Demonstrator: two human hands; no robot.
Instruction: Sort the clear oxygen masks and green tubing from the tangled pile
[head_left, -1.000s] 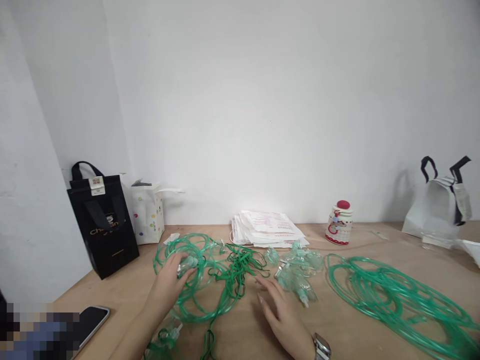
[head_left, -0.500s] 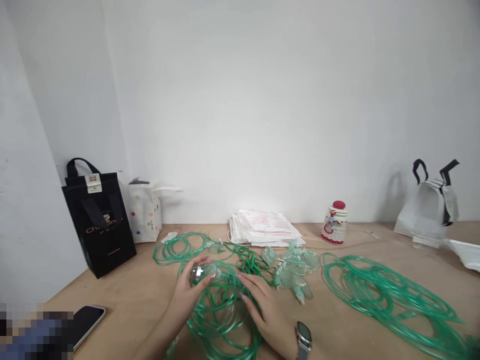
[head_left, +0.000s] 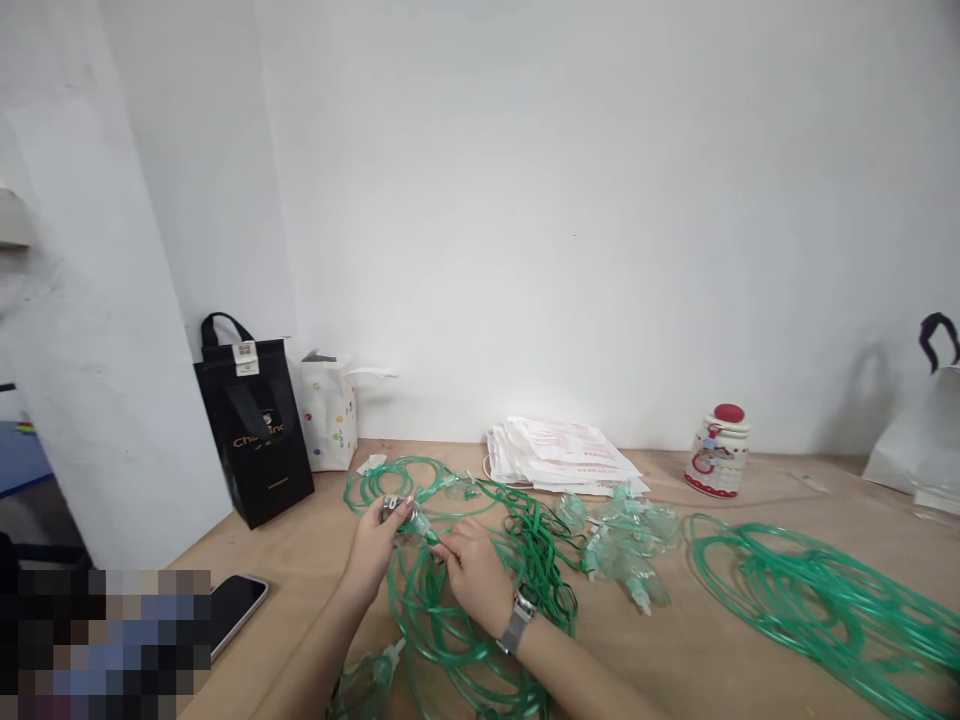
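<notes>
Head view: left hand is gripping clear plastic mask-like piece with pale-green narrow end, fingers wrapping its wide end above coiled translucent green tubing on light-brown wooden surface. Long axis is slanting down-right toward right hand, which is sitting nearer narrow end, fingers seemingly pinching thin green length. Right hand's knuckles are hiding exact grip; left fingers are covering part of piece; forearms are running out of frame.
</notes>
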